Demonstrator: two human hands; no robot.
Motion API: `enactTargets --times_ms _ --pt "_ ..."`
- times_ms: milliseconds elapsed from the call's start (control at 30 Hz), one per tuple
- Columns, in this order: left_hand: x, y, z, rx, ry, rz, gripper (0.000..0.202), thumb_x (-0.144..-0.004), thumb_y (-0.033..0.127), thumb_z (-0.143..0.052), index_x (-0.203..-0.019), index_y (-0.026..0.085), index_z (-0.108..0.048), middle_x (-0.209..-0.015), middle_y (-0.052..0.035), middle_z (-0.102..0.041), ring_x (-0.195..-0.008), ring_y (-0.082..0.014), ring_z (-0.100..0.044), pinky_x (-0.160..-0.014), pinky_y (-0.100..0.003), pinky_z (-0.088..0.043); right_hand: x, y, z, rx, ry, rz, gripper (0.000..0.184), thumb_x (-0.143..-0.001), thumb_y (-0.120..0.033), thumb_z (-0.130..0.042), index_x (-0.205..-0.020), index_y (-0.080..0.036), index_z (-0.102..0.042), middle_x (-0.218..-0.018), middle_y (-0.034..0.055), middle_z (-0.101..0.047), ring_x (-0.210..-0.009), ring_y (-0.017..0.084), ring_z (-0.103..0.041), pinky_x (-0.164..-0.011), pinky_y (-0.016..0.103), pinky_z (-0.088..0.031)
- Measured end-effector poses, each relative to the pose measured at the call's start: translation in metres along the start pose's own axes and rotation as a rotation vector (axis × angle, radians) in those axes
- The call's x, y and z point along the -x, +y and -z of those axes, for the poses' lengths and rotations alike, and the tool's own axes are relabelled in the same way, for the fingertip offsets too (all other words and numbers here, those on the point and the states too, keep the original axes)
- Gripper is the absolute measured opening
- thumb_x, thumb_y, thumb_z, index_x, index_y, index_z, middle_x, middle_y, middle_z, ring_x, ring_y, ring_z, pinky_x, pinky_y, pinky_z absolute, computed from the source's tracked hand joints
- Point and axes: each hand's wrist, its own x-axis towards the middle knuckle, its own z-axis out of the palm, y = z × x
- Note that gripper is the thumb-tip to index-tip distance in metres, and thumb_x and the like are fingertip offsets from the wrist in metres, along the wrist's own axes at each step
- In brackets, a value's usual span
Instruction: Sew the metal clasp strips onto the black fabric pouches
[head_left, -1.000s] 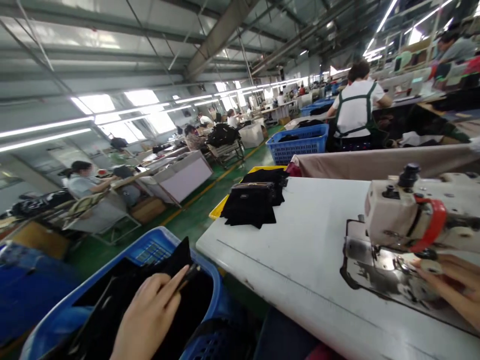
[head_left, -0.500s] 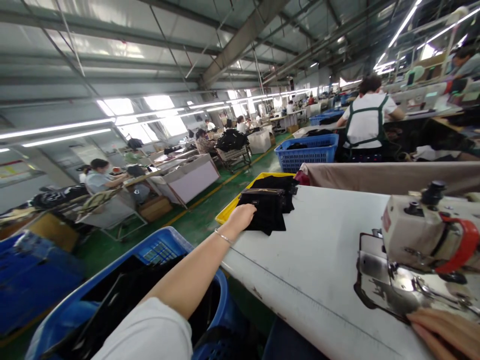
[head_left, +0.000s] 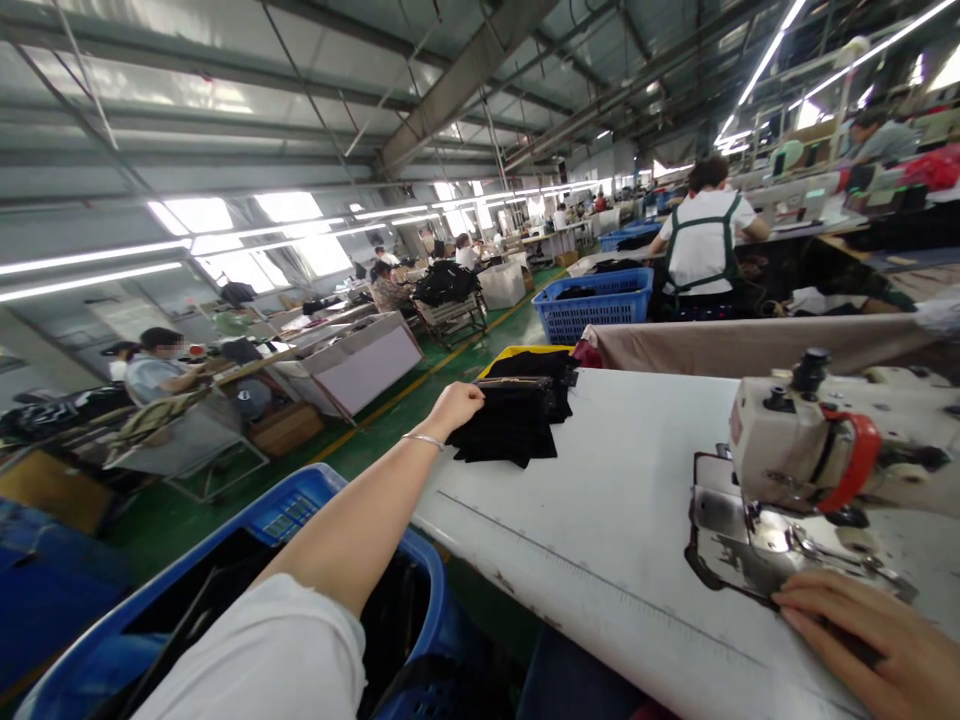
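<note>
My left hand reaches out to the far left of the white sewing table, with thumb and fingers pinched at the left edge of a black fabric piece. It lies in a stack of black pieces, with a zipper strip along its upper part. My right hand rests at the front edge of the metal plate of the sewing machine. Its fingers are stretched out, and I see nothing held in them.
A blue basket with dark cloth stands below my left arm. A yellow bin shows behind the stack. Beyond the table are a fabric-covered partition, another blue basket and a seated co-worker.
My left hand has shifted up along the stack's left edge, and more of the black cloth shows below it. More of my right hand is in view. The whole scene has slid leftward.
</note>
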Motion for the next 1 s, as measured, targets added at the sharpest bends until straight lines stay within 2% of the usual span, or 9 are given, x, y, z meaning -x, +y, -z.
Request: enactTargets --times_ms 167,267,400,533,600,700,800,900,1000 --pt "0.067 0.082 0.001 -0.005 0.227 -0.172 0.032 -0.101 0.014 -0.040 -0.126 0.012 -0.059 -0.132 -0.0160 -0.064 -0.125 -0.0274 -0.061 -0.111 -0.048 -0.046 -0.055 -0.087 0.023 -0.609 -0.189 -0.482 0.043 -0.083 -0.065 -0.065 -0.106 -0.031 -0.080 -0.120 0.0095 -0.074 -0.116 0.034 -0.067 -0.103 0.048 -0.054" --pt "0.151 0.136 -0.034 0.052 0.096 -0.585 0.034 -0.097 0.009 -0.042 -0.127 0.009 -0.057 -0.136 -0.0186 -0.063 -0.131 -0.0284 -0.059 -0.111 -0.044 -0.048 -0.085 -0.141 0.022 -1.295 -0.300 -0.754 0.071 -0.089 -0.079 -0.044 -0.118 -0.021 -0.076 -0.122 0.0150 -0.073 -0.119 0.034 -0.065 -0.100 0.051 -0.054" --pt "0.235 0.171 -0.073 0.305 -0.101 -0.908 0.018 -0.096 0.025 -0.057 -0.111 0.015 -0.061 -0.133 -0.0122 -0.068 -0.129 -0.0233 -0.061 -0.113 -0.034 -0.049 -0.090 -0.169 0.017 -1.304 -0.285 -0.930 0.053 -0.076 -0.060 -0.077 -0.108 -0.018 -0.076 -0.108 0.0121 -0.077 -0.104 0.032 -0.071 -0.097 0.047 -0.054" --pt "0.234 0.184 -0.082 0.478 -0.113 -0.525 0.066 -0.084 0.035 -0.079 -0.141 0.019 -0.050 -0.150 -0.0156 -0.054 -0.139 -0.0312 -0.051 -0.116 -0.048 -0.045 -0.075 -0.177 0.032 -1.190 -0.352 -0.805 0.041 -0.071 -0.044 -0.084 -0.104 -0.019 -0.077 -0.106 0.0064 -0.078 -0.102 0.029 -0.071 -0.097 0.040 -0.052" --pt "0.223 0.194 -0.079 0.572 -0.225 -0.356 0.079 -0.076 0.031 -0.085 -0.146 0.024 -0.048 -0.143 -0.0113 -0.061 -0.128 -0.0304 -0.060 -0.109 -0.045 -0.050 -0.072 -0.184 0.047 -1.110 -0.450 -0.689 0.033 -0.078 -0.043 -0.078 -0.103 -0.021 -0.077 -0.104 0.0049 -0.078 -0.100 0.028 -0.071 -0.092 0.038 -0.052" --pt "0.214 0.209 -0.071 0.759 -0.391 -0.221 0.043 -0.080 0.022 -0.076 -0.123 0.026 -0.068 -0.110 -0.0013 -0.075 -0.098 -0.0216 -0.070 -0.088 -0.031 -0.054 -0.072 -0.192 0.070 -0.858 -0.470 -0.553 0.025 -0.080 -0.040 -0.076 -0.099 -0.023 -0.076 -0.104 0.0052 -0.077 -0.099 0.028 -0.069 -0.089 0.039 -0.052" --pt "0.215 0.216 -0.066 0.950 -0.473 -0.055 0.014 -0.087 0.024 -0.065 -0.097 0.018 -0.073 -0.080 0.0001 -0.071 -0.073 -0.0150 -0.063 -0.067 -0.024 -0.047 -0.070 -0.190 0.091 -0.497 -0.270 -0.379 0.017 -0.080 -0.039 -0.077 -0.089 -0.024 -0.074 -0.122 0.0063 -0.069 -0.120 0.030 -0.058 -0.104 0.042 -0.042" --pt "0.218 0.218 -0.065 1.197 -0.635 0.046 0.020 -0.087 0.029 -0.068 -0.101 0.015 -0.071 -0.085 -0.0029 -0.071 -0.076 -0.0158 -0.064 -0.066 -0.023 -0.047 -0.067 -0.185 0.103 -0.436 -0.278 -0.342 0.018 -0.090 -0.040 -0.068 -0.079 -0.025 -0.069 -0.119 0.0026 -0.068 -0.115 0.024 -0.059 -0.100 0.037 -0.042" --pt "0.219 0.222 -0.065 1.304 -0.582 0.054 0.044 -0.077 0.024 -0.081 -0.118 0.018 -0.068 -0.108 -0.0061 -0.073 -0.098 -0.0201 -0.067 -0.083 -0.026 -0.051 -0.066 -0.189 0.105 -0.440 -0.393 -0.381 0.020 -0.092 -0.034 -0.064 -0.076 -0.024 -0.065 -0.085 -0.0021 -0.068 -0.084 0.017 -0.062 -0.076 0.031 -0.043"
